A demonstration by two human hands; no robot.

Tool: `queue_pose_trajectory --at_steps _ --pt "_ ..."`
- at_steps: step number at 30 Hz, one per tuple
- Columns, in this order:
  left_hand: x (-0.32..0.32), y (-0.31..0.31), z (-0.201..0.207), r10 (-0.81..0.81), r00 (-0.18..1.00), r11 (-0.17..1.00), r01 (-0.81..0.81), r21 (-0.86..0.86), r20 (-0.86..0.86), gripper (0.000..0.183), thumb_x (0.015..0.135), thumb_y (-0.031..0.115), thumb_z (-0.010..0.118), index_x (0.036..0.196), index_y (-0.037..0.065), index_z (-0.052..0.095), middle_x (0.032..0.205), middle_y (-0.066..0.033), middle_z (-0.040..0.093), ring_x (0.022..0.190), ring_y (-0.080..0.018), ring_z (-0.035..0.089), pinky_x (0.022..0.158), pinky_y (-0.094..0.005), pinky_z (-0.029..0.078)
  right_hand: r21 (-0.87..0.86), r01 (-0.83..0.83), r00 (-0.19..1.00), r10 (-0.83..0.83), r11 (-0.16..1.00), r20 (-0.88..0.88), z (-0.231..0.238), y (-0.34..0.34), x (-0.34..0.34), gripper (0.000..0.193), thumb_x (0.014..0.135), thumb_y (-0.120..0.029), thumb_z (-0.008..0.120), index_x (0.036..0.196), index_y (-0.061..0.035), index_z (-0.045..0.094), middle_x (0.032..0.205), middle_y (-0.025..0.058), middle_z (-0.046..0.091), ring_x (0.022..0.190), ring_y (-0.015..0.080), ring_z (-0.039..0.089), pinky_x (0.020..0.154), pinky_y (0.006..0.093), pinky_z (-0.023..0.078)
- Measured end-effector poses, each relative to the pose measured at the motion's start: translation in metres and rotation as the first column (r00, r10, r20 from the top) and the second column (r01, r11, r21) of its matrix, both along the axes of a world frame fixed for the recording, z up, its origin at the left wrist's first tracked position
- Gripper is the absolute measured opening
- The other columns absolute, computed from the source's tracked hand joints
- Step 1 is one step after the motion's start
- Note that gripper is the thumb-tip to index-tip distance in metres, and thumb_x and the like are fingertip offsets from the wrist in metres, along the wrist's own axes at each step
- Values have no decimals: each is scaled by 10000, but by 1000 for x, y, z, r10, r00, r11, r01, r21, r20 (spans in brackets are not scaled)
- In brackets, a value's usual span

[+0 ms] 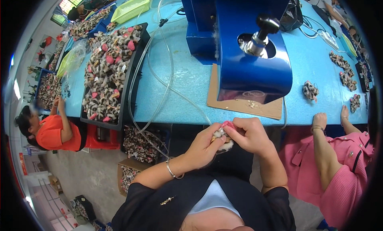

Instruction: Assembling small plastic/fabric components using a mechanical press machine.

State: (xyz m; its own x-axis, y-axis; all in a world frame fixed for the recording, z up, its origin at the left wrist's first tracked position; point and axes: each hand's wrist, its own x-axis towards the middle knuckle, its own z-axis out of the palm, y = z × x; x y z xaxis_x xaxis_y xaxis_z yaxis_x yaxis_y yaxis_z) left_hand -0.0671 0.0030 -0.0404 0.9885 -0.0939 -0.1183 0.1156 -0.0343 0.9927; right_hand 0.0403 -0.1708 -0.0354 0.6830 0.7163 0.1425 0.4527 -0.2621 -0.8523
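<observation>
Plush looks fluffy, mottled and partly pink.

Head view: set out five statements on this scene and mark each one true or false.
1. The left hand and right hand hold the same furry piece. True.
2. The table is red. False: the table is light blue.
3. A cardboard sheet lies partly beneath the overhanging head of the blue machine. True.
4. The large tray of furry pieces is white. False: the large tray is black.
5. Pink clothing shows on the right. True.
</observation>
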Motion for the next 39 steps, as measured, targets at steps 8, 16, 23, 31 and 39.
queue_pose_trajectory --at_steps 8,16,23,31,39 --pt "23 6 1 93 994 994 -95 -57 -51 200 1022 115 472 1167 2 549 976 -51 621 887 -74 552 784 -256 463 181 213 930 -256 960 262 13 7 -7 131 792 -57 772 816 -45 644 711 72 524 505 210 511 462 328 392" --pt "35 12 5 183 962 908 -245 -341 -203 226 1008 123 484 1185 -4 543 1054 -71 638 953 -105 588 822 -264 485 137 -140 934 85 981 346 19 -15 4 133 788 -53 785 772 -38 654 703 70 512 510 207 514 463 333 391" --pt "42 3 11 110 993 990 -113 -83 -43 283 1015 121 472 1258 -6 539 1147 -79 627 1028 -115 595 904 -271 476 239 358 807 -427 903 408 7 6 -4 131 780 -9 800 818 -14 675 798 79 567 499 173 505 444 299 370" --pt "48 10 10 209 947 844 -300 -445 -243 230 1035 149 446 1219 14 470 1105 -72 601 1005 -100 566 878 -261 473 141 265 942 -288 954 175 11 -5 -15 285 732 -109 849 826 -17 596 851 119 576 577 267 529 533 355 451" --pt "49 -9 6 332 927 825 -375 -422 -174 181 1015 121 513 1139 14 589 1056 -49 598 949 -92 558 846 -254 476 264 372 847 -442 890 296 -16 30 -24 337 756 32 768 1070 6 646 1044 177 637 838 305 665 687 341 534"
